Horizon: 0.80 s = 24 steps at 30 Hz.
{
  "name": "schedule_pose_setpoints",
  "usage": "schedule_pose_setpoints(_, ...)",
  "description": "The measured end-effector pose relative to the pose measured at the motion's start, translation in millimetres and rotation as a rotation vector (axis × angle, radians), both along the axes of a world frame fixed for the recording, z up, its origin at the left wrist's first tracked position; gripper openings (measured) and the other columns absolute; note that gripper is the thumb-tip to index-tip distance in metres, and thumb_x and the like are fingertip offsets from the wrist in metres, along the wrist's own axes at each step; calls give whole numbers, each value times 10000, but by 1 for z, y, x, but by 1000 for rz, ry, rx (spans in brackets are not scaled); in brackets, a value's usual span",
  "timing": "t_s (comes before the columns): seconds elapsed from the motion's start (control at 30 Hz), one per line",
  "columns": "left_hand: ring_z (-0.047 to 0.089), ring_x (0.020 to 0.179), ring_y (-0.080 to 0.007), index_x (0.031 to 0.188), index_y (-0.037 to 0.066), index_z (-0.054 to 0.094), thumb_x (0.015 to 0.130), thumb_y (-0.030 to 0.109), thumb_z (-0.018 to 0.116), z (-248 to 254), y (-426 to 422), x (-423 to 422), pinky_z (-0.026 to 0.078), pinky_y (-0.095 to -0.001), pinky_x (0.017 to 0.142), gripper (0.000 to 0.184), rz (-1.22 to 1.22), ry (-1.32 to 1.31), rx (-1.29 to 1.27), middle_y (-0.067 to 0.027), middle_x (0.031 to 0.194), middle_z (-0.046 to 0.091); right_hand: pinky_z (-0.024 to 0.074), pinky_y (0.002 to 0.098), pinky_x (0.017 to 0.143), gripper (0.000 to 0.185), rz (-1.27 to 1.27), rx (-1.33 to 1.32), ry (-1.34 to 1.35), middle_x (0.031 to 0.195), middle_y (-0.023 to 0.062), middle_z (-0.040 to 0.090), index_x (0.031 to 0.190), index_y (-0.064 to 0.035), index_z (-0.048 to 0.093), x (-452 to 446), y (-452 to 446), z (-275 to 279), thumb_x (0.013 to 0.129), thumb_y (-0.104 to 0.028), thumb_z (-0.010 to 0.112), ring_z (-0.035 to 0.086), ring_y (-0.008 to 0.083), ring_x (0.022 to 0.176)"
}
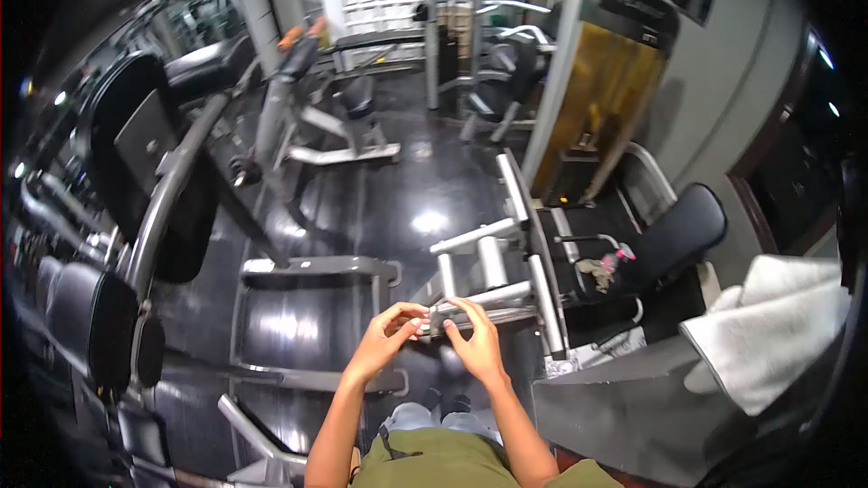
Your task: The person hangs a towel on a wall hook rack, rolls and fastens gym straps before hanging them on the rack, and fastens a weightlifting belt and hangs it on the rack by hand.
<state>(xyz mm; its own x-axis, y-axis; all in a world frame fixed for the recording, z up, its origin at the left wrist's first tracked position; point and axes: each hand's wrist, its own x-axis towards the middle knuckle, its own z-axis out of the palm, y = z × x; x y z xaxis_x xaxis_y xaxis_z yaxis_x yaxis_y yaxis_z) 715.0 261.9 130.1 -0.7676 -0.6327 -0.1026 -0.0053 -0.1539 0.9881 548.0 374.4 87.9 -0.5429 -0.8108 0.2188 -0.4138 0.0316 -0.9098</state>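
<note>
Both hands are raised in front of the green shirt, at the lower middle of the view. My left hand (389, 336) has its fingers curled and its fingertips drawn together. Facing it, my right hand (472, 342) is curled too, with the thumb near the fingers. Between the two sets of fingertips is a small dark grey thing (437, 320), too small and blurred to name. Just behind the hands runs the silver metal frame (493, 262) of a machine; whether they touch it cannot be made out.
A tall weight-stack machine (604, 81) and a black padded seat (683, 230) stand at the right. White towels (768, 334) lie on a grey surface (624, 416). Black-padded machines (122, 145) fill the left. Dark, shiny floor (407, 181) shows in the middle.
</note>
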Motion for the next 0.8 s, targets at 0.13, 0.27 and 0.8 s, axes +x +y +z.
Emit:
schedule_pose_setpoints(0.13, 641, 950, -128, 1235, 25, 636, 1029, 223, 609, -18, 5, 28, 535, -308, 883, 287, 140, -59, 5, -77, 1101, 692, 457, 395, 1054, 419, 73, 8, -25, 1296, 177, 642, 1279, -63, 650, -6, -15, -4, 869, -105, 727, 602, 342, 1231)
schedule_pose_setpoints(0.27, 654, 945, -138, 1237, 34, 638, 1027, 222, 610, -25, 8, 29, 548, -328, 894, 284, 220, -54, 48, -74, 1103, 688, 461, 387, 1043, 398, 120, 49, -85, 1293, 171, 644, 1270, -65, 654, -19, -26, -11, 879, -107, 719, 605, 338, 1229)
schedule_pose_setpoints(0.8, 658, 938, -136, 1221, 29, 645, 1022, 245, 622, -41, -81, -45, 557, -313, 859, 295, 195, 13, 160, -93, 1089, 678, 490, 373, 1039, 365, 78, 92, -86, 1329, 78, 626, 1310, -86, 641, -101, -117, -28, 946, -104, 664, 587, 216, 1256)
